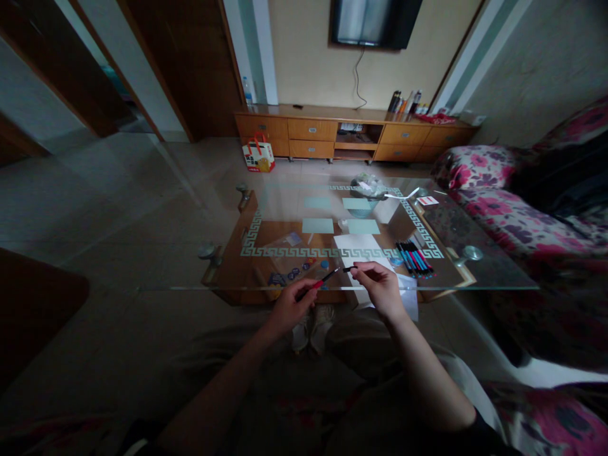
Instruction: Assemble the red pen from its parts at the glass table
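The left hand (293,305) grips a red pen (325,279). The right hand (381,288) pinches a black cap (348,269) just beside the pen's tip, near the glass worktop (282,206)

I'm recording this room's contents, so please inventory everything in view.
Glass table: 1, clear, centre
Pen: 1, red and black, above table's near edge
Cap-like piece: 1, black, just off the pen's tip
Other pens: several, blue, pink and black, table's right
Basket: 1, pale blue-green, table's far side
Television: 1, black, wall
Cabinet: 1, brown, below television
Bag: 1, white with orange handles, floor
Bottles: several, mixed colours, cabinet's right end
Floral seating: count unclear, pink and pale, right
Shoes: 2, pale, floor
Left hand: 1, bare, holding the pen
Right hand: 1, bare, holding the piece
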Motion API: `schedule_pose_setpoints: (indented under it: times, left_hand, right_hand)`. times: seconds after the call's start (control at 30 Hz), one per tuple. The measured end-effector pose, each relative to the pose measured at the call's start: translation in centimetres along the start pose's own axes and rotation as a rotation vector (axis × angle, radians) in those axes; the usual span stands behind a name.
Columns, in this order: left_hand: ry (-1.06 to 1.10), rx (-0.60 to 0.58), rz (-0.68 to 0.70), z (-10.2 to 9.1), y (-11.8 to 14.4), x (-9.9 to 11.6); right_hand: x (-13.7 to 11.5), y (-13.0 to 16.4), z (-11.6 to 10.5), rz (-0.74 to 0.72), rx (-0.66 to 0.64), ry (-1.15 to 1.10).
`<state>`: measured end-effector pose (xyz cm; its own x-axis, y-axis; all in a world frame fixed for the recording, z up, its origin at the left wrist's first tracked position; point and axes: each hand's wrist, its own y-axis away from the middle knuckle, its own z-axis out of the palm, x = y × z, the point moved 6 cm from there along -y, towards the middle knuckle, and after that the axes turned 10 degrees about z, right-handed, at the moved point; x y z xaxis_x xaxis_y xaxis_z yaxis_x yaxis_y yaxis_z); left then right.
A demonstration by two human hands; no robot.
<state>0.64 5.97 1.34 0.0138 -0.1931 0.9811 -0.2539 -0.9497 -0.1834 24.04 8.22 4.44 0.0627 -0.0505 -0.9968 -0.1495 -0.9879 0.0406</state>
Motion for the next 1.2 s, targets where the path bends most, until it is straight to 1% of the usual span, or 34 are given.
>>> schedule_pose_setpoints:
  times: [0.33, 0.7, 1.2]
  left_hand:
    - [-0.048, 0.009, 0.021, -0.3, 0.0, -0.1]
    - [-0.038, 0.015, 0.012, -0.2, 0.0, 0.1]
    - [-0.072, -0.037, 0.02, 0.1, 0.0, 0.5]
  right_hand:
    - [0.1, 0.0, 0.0, 0.038, -0.016, -0.082]
    - [0.2, -0.1, 0.4, 0.018, -0.059, -0.053]
    - [0.4, 0.1, 1.1, 0.008, -0.147, -0.03]
